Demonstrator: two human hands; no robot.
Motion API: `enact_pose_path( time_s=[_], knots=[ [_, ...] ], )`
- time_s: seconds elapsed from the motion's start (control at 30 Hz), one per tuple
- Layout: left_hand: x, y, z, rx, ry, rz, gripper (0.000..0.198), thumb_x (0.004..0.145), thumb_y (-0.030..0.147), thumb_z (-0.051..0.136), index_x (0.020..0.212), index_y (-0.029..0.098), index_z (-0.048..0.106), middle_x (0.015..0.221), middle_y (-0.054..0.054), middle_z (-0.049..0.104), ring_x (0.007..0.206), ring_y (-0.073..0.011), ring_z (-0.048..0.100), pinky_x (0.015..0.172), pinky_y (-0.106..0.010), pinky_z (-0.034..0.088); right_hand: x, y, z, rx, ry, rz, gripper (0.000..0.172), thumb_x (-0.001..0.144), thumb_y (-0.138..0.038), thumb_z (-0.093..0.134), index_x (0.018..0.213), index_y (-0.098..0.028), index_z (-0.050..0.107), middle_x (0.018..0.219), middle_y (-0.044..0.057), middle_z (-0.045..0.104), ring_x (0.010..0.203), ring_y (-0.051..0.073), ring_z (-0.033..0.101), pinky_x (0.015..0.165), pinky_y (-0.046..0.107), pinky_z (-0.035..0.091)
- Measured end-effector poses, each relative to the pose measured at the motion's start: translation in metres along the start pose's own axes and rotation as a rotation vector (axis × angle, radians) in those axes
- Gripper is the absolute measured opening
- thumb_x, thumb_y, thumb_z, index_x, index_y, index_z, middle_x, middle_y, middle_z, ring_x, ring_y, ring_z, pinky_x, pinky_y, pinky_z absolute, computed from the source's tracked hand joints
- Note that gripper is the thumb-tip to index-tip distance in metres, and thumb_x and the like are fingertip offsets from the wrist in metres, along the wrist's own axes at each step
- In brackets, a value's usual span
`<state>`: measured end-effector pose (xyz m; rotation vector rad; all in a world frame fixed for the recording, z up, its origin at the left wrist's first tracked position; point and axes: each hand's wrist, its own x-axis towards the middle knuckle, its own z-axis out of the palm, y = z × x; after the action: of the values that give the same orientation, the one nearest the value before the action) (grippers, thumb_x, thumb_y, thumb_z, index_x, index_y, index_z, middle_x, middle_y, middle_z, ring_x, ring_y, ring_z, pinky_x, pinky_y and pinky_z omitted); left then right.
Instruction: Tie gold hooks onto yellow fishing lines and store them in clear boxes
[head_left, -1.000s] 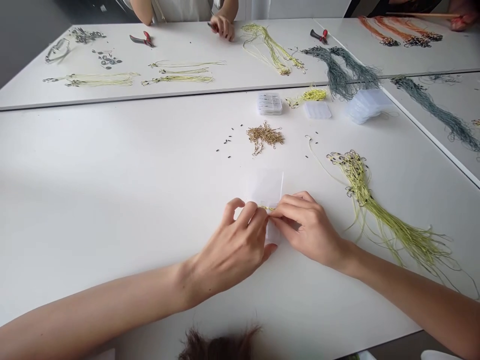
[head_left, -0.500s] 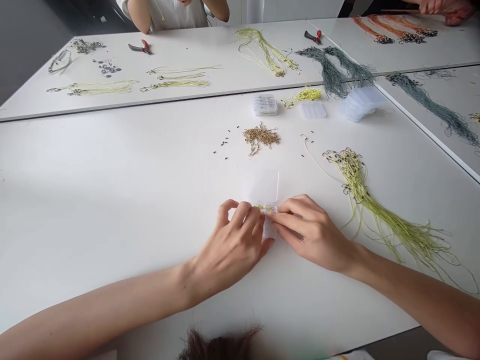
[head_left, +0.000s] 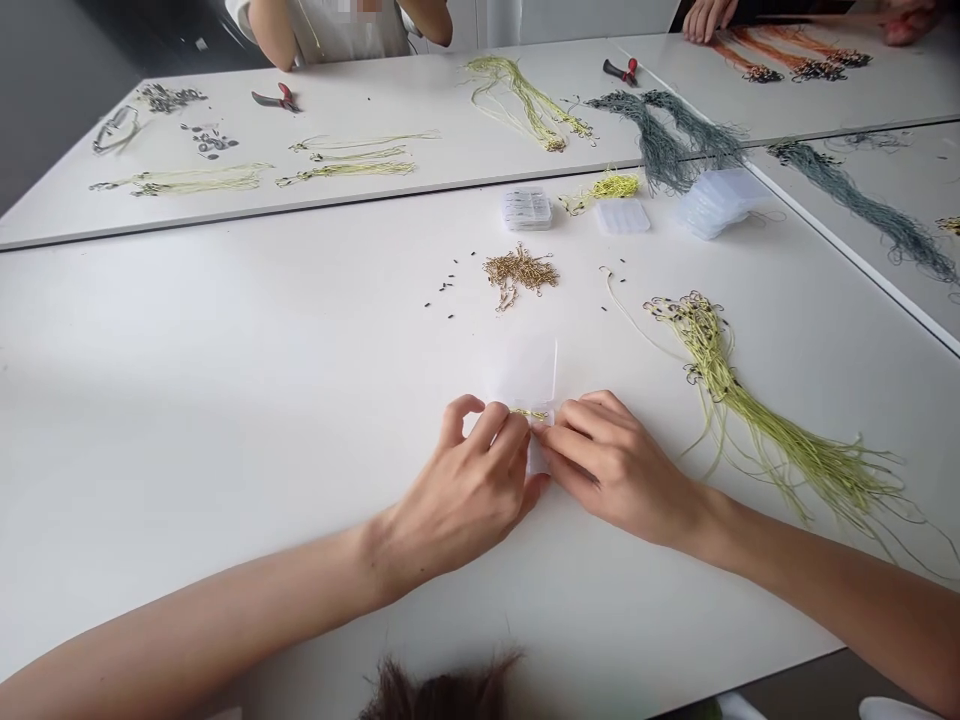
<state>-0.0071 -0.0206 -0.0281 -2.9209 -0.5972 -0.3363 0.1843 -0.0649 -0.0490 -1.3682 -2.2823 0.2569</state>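
Observation:
My left hand (head_left: pixel 465 490) and my right hand (head_left: pixel 615 465) meet fingertip to fingertip over a small clear plastic box (head_left: pixel 527 385) lying open on the white table (head_left: pixel 225 400). Both hands have curled fingers pinching a small yellow-green piece with gold hooks (head_left: pixel 529 413) at the box's near edge. A loose pile of gold hooks (head_left: pixel 519 270) lies farther back, with tiny black beads (head_left: pixel 446 288) scattered to its left. A long bundle of yellow-green cords with hooks (head_left: pixel 757 415) lies to the right of my right hand.
Closed clear boxes (head_left: pixel 527 208) and a stack of lids (head_left: pixel 720 200) sit at the table's far edge. On the tables beyond lie grey-blue cords (head_left: pixel 675 135), yellow cords (head_left: pixel 525 95), orange cords (head_left: pixel 787 60) and red pliers (head_left: pixel 274 97). Other people sit at the far side.
My hands have hardly moved; they stay pinched together over the box. The person opposite has lifted a hand off the far table, and the view has shifted slightly.

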Motion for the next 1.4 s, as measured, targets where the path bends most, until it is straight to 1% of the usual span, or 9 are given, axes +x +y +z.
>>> enact_pose_path(
  time_s=[0.1,0.2,0.4,0.57,0.7,0.87,1.07,1.23,1.4],
  knots=[
    [-0.001,-0.001,0.001,-0.038,0.010,-0.007,0.026,0.095,0.026,0.048,0.094,0.007,0.066,0.090,-0.011,0.063,0.090,-0.0240,0.053,0.088,-0.045,0.036,0.000,0.002,0.000,0.092,0.011,0.003,0.015,0.091,-0.011,0.049,0.092,-0.019,0.062,0.073,0.002,0.057,0.070,0.017,0.052,0.076,0.034,0.041],
    [-0.003,-0.002,0.001,-0.057,0.026,-0.012,0.027,0.095,0.028,0.048,0.096,0.008,0.065,0.090,-0.011,0.062,0.088,-0.0232,0.053,0.088,-0.046,0.036,0.000,0.004,0.000,0.184,0.059,0.008,0.018,0.088,-0.011,0.054,0.103,-0.019,0.060,0.075,0.001,0.059,0.072,0.016,0.054,0.079,0.033,0.042],
    [-0.004,-0.002,0.002,-0.066,0.041,-0.016,0.029,0.095,0.029,0.048,0.094,0.007,0.066,0.090,-0.010,0.061,0.086,-0.0224,0.052,0.087,-0.046,0.035,-0.003,0.004,0.001,0.220,0.098,0.016,0.022,0.088,-0.011,0.057,0.108,-0.020,0.061,0.072,0.000,0.058,0.072,0.015,0.053,0.079,0.031,0.042],
    [-0.004,-0.002,0.003,-0.065,0.063,-0.030,0.029,0.094,0.030,0.048,0.094,0.008,0.066,0.088,-0.010,0.060,0.086,-0.0232,0.052,0.085,-0.046,0.036,-0.002,0.005,0.002,0.203,0.110,-0.006,0.021,0.088,-0.011,0.056,0.106,-0.019,0.063,0.072,0.000,0.057,0.072,0.016,0.052,0.077,0.031,0.042],
    [-0.003,-0.002,0.003,-0.069,0.069,-0.030,0.028,0.094,0.029,0.049,0.096,0.008,0.066,0.088,-0.010,0.060,0.086,-0.0235,0.052,0.085,-0.046,0.036,-0.001,0.005,0.003,0.132,0.070,-0.022,0.015,0.090,-0.010,0.053,0.094,-0.017,0.065,0.069,0.001,0.056,0.069,0.016,0.051,0.076,0.032,0.041],
    [-0.001,-0.004,0.003,-0.103,0.062,-0.031,0.026,0.094,0.030,0.050,0.095,0.009,0.065,0.087,-0.009,0.061,0.086,-0.0230,0.053,0.086,-0.047,0.035,0.001,0.005,0.003,0.087,0.043,-0.024,0.017,0.091,-0.011,0.049,0.083,-0.017,0.062,0.066,0.000,0.051,0.062,0.014,0.047,0.075,0.032,0.040],
    [0.000,-0.006,0.002,-0.144,0.043,-0.047,0.025,0.093,0.031,0.050,0.098,0.011,0.064,0.090,-0.009,0.061,0.086,-0.0226,0.052,0.088,-0.048,0.034,0.004,0.007,-0.001,0.191,-0.005,0.020,0.013,0.088,-0.010,0.052,0.092,-0.018,0.062,0.066,-0.003,0.049,0.063,0.013,0.049,0.079,0.032,0.038],
    [-0.001,-0.006,0.004,-0.156,0.054,-0.066,0.025,0.092,0.032,0.050,0.100,0.012,0.064,0.090,-0.009,0.061,0.085,-0.0222,0.052,0.089,-0.049,0.034,0.005,0.010,-0.002,0.256,-0.020,0.043,0.012,0.085,-0.008,0.056,0.090,-0.019,0.061,0.066,-0.005,0.044,0.061,0.012,0.046,0.078,0.030,0.038],
    [-0.001,-0.006,0.004,-0.150,0.055,-0.064,0.025,0.092,0.032,0.050,0.099,0.012,0.064,0.089,-0.009,0.061,0.085,-0.0223,0.052,0.089,-0.049,0.034,0.005,0.010,-0.003,0.227,-0.025,0.025,0.013,0.086,-0.008,0.054,0.089,-0.018,0.061,0.066,-0.004,0.046,0.062,0.012,0.047,0.079,0.030,0.038]
  ],
)
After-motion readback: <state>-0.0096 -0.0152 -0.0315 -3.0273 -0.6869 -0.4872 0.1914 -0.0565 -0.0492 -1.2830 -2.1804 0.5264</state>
